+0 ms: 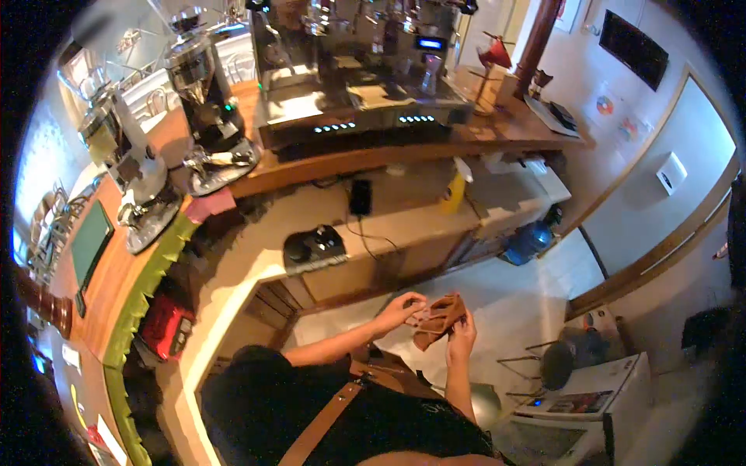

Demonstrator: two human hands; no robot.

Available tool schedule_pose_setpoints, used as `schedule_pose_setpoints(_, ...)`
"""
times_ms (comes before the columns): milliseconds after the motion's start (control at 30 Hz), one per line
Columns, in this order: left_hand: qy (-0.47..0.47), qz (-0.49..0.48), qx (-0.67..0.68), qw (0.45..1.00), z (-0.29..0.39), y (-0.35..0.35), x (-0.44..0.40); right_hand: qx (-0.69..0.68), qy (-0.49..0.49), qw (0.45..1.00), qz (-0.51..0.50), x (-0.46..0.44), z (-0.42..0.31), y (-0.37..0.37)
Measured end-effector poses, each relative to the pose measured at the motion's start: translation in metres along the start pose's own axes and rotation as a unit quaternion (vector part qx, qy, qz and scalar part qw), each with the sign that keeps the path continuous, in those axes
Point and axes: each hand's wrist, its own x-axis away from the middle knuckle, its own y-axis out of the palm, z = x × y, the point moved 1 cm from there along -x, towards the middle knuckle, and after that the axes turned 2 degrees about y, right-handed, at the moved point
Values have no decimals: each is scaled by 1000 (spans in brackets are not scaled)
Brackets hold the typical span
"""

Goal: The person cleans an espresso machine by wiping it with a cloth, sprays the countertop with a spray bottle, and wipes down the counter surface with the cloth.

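Note:
A crumpled brown cloth (439, 320) is held up in front of my body, above the floor. My right hand (463, 332) grips its right side, with the fingers partly behind the folds. My left hand (404, 309) is closed in a pinch at the cloth's left edge. Both forearms reach out from a black shirt crossed by a brown strap (326, 423).
An espresso machine (357, 85) and two coffee grinders (206, 93) stand on the wooden counter. On the lower shelf are a black device (313, 245), a phone (360, 197) and a yellow spray bottle (454, 190). A stool (556, 365) stands to the right.

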Motion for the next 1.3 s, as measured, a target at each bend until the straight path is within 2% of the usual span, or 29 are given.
schedule_pose_setpoints(67,-41,15,14,999,-11,-61,18,-215,36,976,-15,0,-1,48)
schedule_pose_setpoints(100,-43,24,8,999,-10,-88,30,-254,50,966,8,-4,-2,71)
schedule_pose_setpoints(133,-43,34,2,998,-9,-113,42,-252,53,966,8,-11,-11,90)
schedule_pose_setpoints(200,-39,61,-8,997,-2,-162,69,-233,27,968,-93,-39,-40,125)
schedule_pose_setpoints(267,-13,109,60,992,10,-202,100,-165,-77,975,-124,-81,-80,165)
schedule_pose_setpoints(333,18,159,59,985,12,-235,129,-89,-194,963,-165,-122,-158,221)
schedule_pose_setpoints(367,16,205,69,976,15,-244,143,-13,-256,960,-112,-149,-189,245)
schedule_pose_setpoints(400,15,253,78,964,15,-251,156,61,-412,901,-122,-164,-235,279)
schedule_pose_setpoints(433,43,270,93,957,-1,-264,162,47,-427,895,-119,-165,-282,314)
schedule_pose_setpoints(467,45,276,93,956,-3,-264,170,39,-483,861,-157,-198,-312,343)
schedule_pose_setpoints(500,38,320,111,940,2,-260,181,57,-551,827,-95,-236,-342,380)
schedule_pose_setpoints(533,31,364,128,922,2,-258,188,151,-704,694,7,-219,-384,416)
schedule_pose_setpoints(567,55,362,153,918,-12,-260,190,108,-752,650,-3,-232,-408,455)
schedule_pose_setpoints(600,53,369,150,916,-14,-256,192,145,-819,555,-15,-215,-431,485)
schedule_pose_setpoints(667,60,401,155,901,-10,-238,188,364,-709,602,-47,-225,-450,529)
schedule_pose_setpoints(733,68,414,159,894,-10,-226,177,407,-675,579,-209,-283,-448,571)
schedule_pose_setpoints(767,86,427,172,884,-11,-227,167,401,-676,581,-211,-291,-449,575)
schedule_pose_setpoints(833,117,452,206,860,-4,-220,145,310,-754,418,-402,-282,-455,577)
schedule_pose_setpoints(867,119,457,208,857,-2,-219,131,310,-707,447,-451,-276,-454,575)
schedule_pose_setpoints(933,143,472,237,837,3,-217,107,349,-645,507,-453,-258,-459,550)
schedule_pose_setpoints(1000,152,470,232,838,19,-215,88,437,-585,526,-436,-251,-474,526)
schedule_pose_setpoints(1067,172,479,200,837,38,-211,76,425,-591,545,-416,-276,-466,521)
schedule_pose_setpoints(1133,173,481,208,834,47,-211,62,369,-628,578,-366,-264,-453,503)
schedule_pose_setpoints(1167,158,480,194,841,58,-207,57,322,-671,554,-374,-265,-444,494)
schedule_pose_setpoints(1200,146,478,180,847,69,-205,49,370,-633,546,-406,-281,-431,493)
schedule_pose_setpoints(1267,150,465,158,858,75,-205,34,286,-653,434,-550,-282,-409,465)
schedule_pose_setpoints(1300,155,448,138,869,78,-207,32,267,-658,469,-525,-280,-398,441)
